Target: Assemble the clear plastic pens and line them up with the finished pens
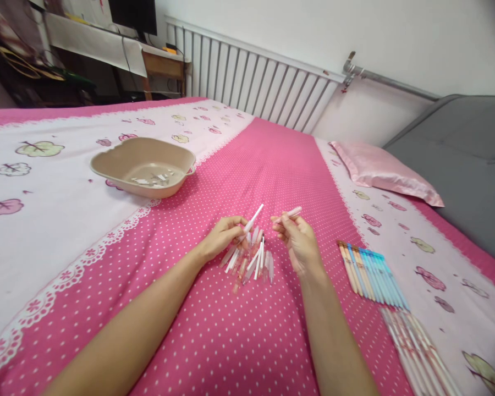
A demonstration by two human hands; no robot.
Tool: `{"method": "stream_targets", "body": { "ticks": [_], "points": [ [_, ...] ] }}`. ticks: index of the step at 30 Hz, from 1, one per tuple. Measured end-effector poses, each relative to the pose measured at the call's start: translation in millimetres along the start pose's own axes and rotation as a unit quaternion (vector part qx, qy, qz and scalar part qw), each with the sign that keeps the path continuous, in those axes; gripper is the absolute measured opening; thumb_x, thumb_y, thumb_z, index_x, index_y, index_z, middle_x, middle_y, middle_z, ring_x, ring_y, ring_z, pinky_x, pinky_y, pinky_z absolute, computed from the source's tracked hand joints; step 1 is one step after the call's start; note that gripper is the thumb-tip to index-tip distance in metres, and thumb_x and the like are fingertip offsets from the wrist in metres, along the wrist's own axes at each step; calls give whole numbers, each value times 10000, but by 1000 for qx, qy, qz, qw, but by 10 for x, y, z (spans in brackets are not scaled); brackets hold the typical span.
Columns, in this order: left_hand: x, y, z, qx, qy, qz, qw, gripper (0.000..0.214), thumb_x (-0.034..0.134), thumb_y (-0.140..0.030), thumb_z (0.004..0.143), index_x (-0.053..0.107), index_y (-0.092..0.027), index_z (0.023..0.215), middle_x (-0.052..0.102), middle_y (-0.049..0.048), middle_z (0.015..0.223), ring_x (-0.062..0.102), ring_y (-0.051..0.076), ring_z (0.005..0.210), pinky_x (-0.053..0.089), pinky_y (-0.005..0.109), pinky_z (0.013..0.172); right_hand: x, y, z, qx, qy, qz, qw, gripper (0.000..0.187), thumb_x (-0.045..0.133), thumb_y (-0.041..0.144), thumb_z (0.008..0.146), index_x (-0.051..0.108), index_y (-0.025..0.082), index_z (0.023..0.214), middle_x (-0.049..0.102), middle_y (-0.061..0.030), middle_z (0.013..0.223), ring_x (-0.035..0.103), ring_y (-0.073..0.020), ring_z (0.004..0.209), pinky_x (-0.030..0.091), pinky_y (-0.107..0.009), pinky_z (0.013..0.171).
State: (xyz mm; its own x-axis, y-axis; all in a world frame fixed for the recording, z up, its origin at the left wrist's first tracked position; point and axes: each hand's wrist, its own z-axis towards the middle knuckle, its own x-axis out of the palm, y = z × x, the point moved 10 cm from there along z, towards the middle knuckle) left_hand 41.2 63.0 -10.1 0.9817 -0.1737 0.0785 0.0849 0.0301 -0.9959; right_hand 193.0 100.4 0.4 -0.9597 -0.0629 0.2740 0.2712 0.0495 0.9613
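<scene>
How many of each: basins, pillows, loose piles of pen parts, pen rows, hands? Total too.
Basin: 1
Pillow: 1
Loose pile of pen parts: 1
Blue-and-peach pen row, pale pink pen row: 2
Left hand, right hand: 2
Total: 7

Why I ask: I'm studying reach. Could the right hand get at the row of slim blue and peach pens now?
Probably yes: nothing visible stands between the right hand and the pens, though the slim pale-pink piece it holds may hinder grasping.

The left hand [224, 235] partly hides the piled pen parts [259, 258]; pale pens [419, 352] run off the bottom edge.
</scene>
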Motion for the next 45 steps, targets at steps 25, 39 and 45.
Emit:
{"method": "stream_targets", "body": {
  "ticks": [25, 39, 45],
  "points": [
    [143, 54, -39, -38, 67, -15, 997, 157, 517, -220, 624, 580, -120, 728, 587, -11, 474, 516, 104, 375, 388, 184, 391, 119, 140, -68, -35, 30, -9, 999, 366, 730, 344, 698, 555, 196, 984, 697, -12, 867, 593, -77, 701, 427, -171, 573],
    [130, 68, -34, -35, 66, -20, 997, 160, 525, -238, 642, 579, -126, 741, 595, -5, 461, 535, 115, 382, 403, 185, 406, 275, 59, -119, -15, 78, -60, 995, 346, 704, 300, 715, 542, 184, 997, 690, -3, 810, 596, -100, 705, 429, -209, 606],
    [138, 65, -40, -39, 65, -30, 997, 157, 527, -243, 639, 568, -130, 741, 594, -15, 456, 519, 103, 358, 393, 179, 388, 343, 31, -145, -10, 99, -67, 993, 348, 705, 313, 709, 542, 187, 989, 686, -12, 812, 600, -120, 710, 444, -233, 607]
  ]
}}
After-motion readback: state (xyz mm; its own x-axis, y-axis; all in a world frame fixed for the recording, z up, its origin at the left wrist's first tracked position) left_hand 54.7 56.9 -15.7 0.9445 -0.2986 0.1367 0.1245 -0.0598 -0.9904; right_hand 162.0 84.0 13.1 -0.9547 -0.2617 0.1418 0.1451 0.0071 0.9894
